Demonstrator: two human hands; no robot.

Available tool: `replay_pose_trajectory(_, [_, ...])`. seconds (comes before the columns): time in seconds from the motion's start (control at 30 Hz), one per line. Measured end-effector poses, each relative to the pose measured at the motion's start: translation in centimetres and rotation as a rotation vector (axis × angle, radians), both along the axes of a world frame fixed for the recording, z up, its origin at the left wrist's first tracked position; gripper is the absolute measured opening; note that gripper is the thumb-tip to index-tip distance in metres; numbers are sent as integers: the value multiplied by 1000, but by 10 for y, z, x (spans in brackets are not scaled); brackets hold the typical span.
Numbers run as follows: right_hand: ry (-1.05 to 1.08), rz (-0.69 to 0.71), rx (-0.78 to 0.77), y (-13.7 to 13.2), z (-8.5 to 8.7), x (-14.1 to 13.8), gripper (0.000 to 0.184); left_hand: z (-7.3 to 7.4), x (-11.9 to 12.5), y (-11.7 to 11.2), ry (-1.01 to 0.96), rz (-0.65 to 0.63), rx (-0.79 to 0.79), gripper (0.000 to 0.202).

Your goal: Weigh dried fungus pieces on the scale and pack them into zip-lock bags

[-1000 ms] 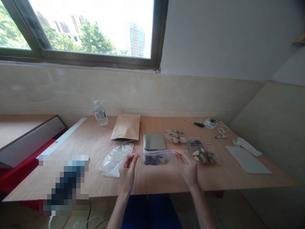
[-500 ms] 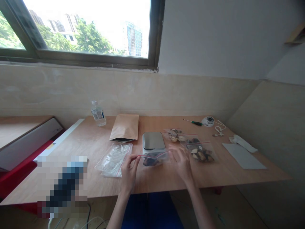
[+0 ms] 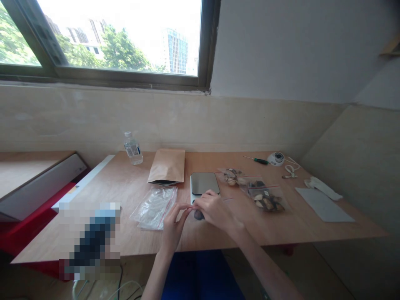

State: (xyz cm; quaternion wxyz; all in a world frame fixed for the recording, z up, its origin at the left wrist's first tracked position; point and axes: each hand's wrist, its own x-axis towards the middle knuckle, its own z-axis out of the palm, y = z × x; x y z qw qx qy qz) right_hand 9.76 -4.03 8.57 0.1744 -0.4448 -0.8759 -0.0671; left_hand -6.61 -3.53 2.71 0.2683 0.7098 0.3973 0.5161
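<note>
In front of the kitchen scale [image 3: 205,183], a clear zip bag [image 3: 199,215] with dark pieces inside is mostly covered by my fingers. My left hand [image 3: 175,223] pinches the bag's left top corner. Close beside it, my right hand [image 3: 215,210] is closed on the same red-lined seal near that corner, hiding much of the bag. Several filled zip bags [image 3: 268,200] with brown and dark pieces lie to the right of my right hand. Left of my left hand is a stack of flat clear zip bags [image 3: 155,208].
Behind the flat bags lies a brown paper pouch [image 3: 168,166], with a water bottle [image 3: 133,149] to its left. A green-handled screwdriver [image 3: 260,161], a white dome camera [image 3: 276,158] and a white sheet [image 3: 325,205] are at the right. A pixelated patch [image 3: 93,237] covers the left front.
My right hand has moved left along the bag's seal, from its right end to beside my left hand. My left hand still pinches the left corner.
</note>
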Motion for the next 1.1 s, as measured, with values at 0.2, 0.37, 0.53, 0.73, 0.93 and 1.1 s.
replay_pose_trajectory(0.2, [56,-8,93,-2,-18,-1,19,-3,-1,1,20,3,21,12])
replay_pose_trajectory(0.37, [178,-49,49,-4,-18,9,19,-6,-5,4,27,52,35,11])
replay_pose_trajectory(0.53, [154,-83,37,-3,-23,12,22,-7,-1,3,19,14,-30,13])
replay_pose_trajectory(0.73, [88,-57,49,-4,-23,7,19,-3,4,2,-4,2,-7,13])
replay_pose_trajectory(0.93, [240,-79,-21,-7,-17,5,14,-6,1,1,-9,15,-6,13])
replay_pose_trajectory(1.1, [173,-106,-19,-6,-17,1,13,-5,3,0,7,23,-2,13])
